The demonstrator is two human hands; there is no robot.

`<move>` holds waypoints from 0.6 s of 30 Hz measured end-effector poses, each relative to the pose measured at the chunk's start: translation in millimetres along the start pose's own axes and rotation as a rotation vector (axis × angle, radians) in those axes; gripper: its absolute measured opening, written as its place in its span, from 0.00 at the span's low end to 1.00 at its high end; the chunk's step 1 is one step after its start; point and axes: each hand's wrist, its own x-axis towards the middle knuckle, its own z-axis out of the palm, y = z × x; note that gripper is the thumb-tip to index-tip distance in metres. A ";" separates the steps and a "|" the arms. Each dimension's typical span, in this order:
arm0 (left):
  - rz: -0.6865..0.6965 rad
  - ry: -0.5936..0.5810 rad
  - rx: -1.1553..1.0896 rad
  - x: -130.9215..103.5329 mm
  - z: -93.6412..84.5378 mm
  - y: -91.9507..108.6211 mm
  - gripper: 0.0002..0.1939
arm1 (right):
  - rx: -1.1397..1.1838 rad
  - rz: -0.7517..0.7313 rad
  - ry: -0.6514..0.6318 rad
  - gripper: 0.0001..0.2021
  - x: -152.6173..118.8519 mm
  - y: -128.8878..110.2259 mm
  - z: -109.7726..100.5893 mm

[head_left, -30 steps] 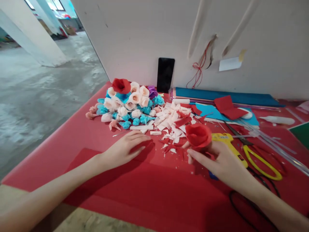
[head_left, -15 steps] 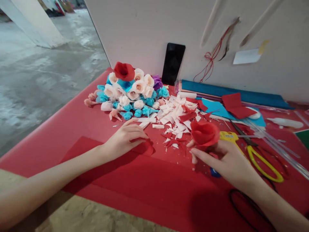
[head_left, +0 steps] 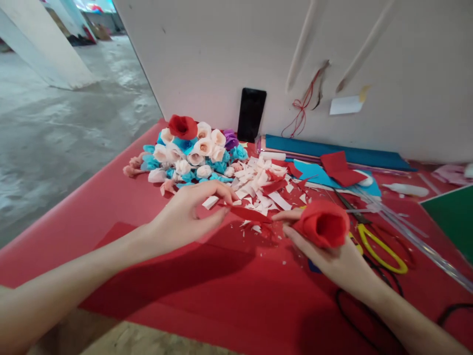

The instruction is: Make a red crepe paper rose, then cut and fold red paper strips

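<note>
A red paper rose point(head_left: 314, 224) rests in my right hand point(head_left: 328, 261), its open top tilted toward me. The thumb and index fingertip of that hand also pinch one end of a red paper petal point(head_left: 249, 214). My left hand point(head_left: 188, 209) grips the petal's other end between thumb and fingers, so it spans the gap between both hands. Behind my left hand lies a heap of finished paper flowers point(head_left: 205, 147) in white, blue, pink, purple and red. White and red paper scraps point(head_left: 260, 182) are piled beyond the petal.
Scissors with yellow handles point(head_left: 382, 254) lie right of my right hand, near a black cord point(head_left: 347, 315). Clear sticks point(head_left: 424, 241), a white glue bottle point(head_left: 405, 190) and blue paper point(head_left: 318, 172) are farther right. A black phone point(head_left: 252, 114) leans on the white panel.
My left hand has lifted a red petal from the table and brought it to my right fingertips. The rose in my right hand has tipped toward me. The view has shifted slightly.
</note>
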 end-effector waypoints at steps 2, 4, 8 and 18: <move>0.011 0.031 -0.020 12.0 3.5 10.3 0.03 | 0.000 -0.056 -0.079 0.14 -4.2 2.2 -5.0; 0.023 0.051 -0.039 24.2 7.0 19.8 0.03 | 0.009 -0.094 -0.122 0.18 -6.1 5.0 -7.0; 0.082 0.069 -0.039 42.1 14.0 37.0 0.06 | 0.094 -0.049 0.050 0.08 -0.3 5.9 -0.1; 0.332 0.323 0.499 49.9 20.1 35.5 0.04 | 0.321 0.171 0.099 0.21 5.3 -5.6 6.5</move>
